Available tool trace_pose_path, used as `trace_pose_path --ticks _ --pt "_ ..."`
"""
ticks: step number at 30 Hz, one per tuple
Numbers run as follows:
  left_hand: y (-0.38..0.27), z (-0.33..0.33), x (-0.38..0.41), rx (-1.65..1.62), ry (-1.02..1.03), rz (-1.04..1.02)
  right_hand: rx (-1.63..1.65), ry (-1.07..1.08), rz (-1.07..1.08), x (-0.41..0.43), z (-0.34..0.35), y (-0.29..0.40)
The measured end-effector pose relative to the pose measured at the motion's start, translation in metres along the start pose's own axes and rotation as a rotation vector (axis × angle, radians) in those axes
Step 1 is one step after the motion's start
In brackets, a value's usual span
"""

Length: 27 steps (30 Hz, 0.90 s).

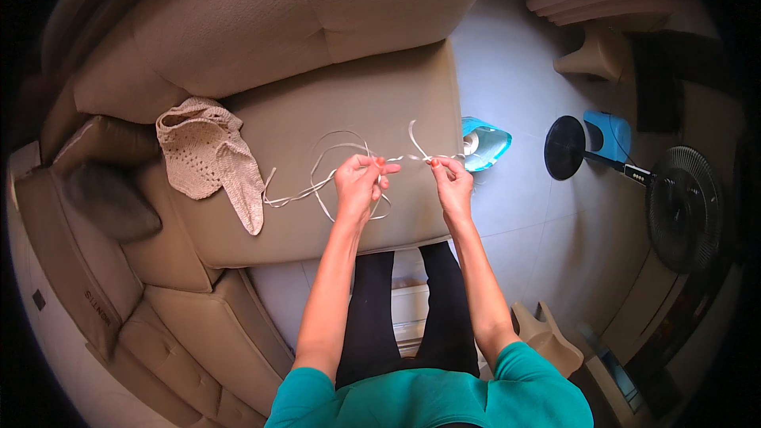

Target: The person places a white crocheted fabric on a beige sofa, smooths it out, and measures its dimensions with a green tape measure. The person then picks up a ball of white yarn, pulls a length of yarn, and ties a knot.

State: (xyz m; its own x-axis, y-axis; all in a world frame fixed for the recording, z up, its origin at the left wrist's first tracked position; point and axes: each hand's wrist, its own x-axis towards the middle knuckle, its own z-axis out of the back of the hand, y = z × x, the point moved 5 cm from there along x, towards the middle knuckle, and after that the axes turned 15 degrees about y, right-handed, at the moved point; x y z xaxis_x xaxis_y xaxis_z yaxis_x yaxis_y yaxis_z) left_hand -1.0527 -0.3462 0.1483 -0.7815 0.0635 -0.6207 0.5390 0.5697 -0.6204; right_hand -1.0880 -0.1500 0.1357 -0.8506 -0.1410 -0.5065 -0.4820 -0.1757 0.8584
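Observation:
Between my hands, above the sofa seat, runs a thin whitish cord, twisted along the stretch between them. My left hand pinches the cord between thumb and fingers. My right hand pinches it near a small crossing or knot, from which a short end sticks up. Loose loops of the cord hang or lie around my left hand and trail left. A beige knitted or crocheted piece with small holes lies bunched on the seat, its narrow tip close to the cord's far end.
A blue and white plastic bag sits on the floor at the sofa's right edge. Farther right are a black standing fan, a blue container and a beige plastic stool. A dark cushion rests on the sofa at left.

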Motion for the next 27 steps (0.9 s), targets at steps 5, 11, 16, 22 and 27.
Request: trace_pose_path --ticks 5,11,16,22,27 --pt "-0.004 -0.044 -0.024 0.006 0.077 0.095 0.223 0.076 0.024 -0.021 0.008 0.026" --pt "-0.009 -0.076 -0.043 -0.093 0.109 0.179 0.289 0.269 -0.019 -0.05 0.003 0.054" --pt "-0.017 -0.086 -0.05 -0.172 0.056 0.128 0.136 0.325 -0.029 -0.074 0.015 0.061" --pt "-0.037 -0.1 -0.054 0.118 -0.014 -0.109 0.05 0.43 -0.041 -0.083 0.023 0.074" --pt "-0.041 -0.114 -0.056 0.266 0.043 -0.139 0.272 0.488 0.001 -0.069 0.009 0.091"
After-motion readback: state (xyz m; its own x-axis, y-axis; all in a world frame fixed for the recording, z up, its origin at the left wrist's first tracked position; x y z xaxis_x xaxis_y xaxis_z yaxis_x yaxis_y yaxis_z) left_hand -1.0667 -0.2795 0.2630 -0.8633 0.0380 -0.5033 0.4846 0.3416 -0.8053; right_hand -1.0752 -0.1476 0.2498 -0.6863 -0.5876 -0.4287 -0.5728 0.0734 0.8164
